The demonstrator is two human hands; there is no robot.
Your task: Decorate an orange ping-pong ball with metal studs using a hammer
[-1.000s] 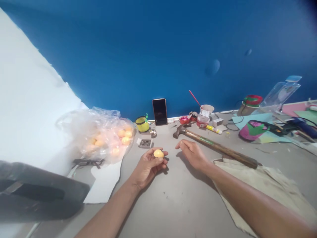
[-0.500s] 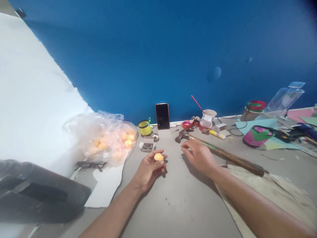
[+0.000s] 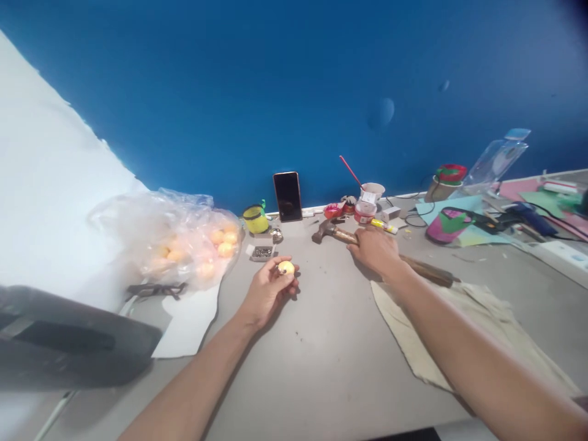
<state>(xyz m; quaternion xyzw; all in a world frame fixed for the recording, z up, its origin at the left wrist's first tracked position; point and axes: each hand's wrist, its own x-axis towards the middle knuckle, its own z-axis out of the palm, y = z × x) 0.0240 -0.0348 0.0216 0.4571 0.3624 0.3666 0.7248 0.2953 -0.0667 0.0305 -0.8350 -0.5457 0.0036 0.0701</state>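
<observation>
My left hand (image 3: 274, 285) pinches a small yellow-orange ball (image 3: 286, 267) between thumb and fingers, with something small and dark at the ball's lower left edge. Just beyond it lies an open small box (image 3: 263, 252) of dark metal bits. My right hand (image 3: 374, 248) is closed over the middle of the handle of a hammer (image 3: 337, 234), which lies across the table with its head to the left. A tan cloth (image 3: 408, 331) is partly under my right forearm.
A plastic bag (image 3: 184, 239) of orange balls, glasses (image 3: 156, 290) and a dark cylinder (image 3: 78, 337) are at left. A phone (image 3: 288, 196) leans on the blue wall beside a yellow pouch (image 3: 255, 219). Cups, papers and a clear bottle (image 3: 496, 160) stand at right.
My right hand has moved from beside the hammer onto its handle and closed. My left hand still holds the ball, now turned a little. The whole view has shifted slightly.
</observation>
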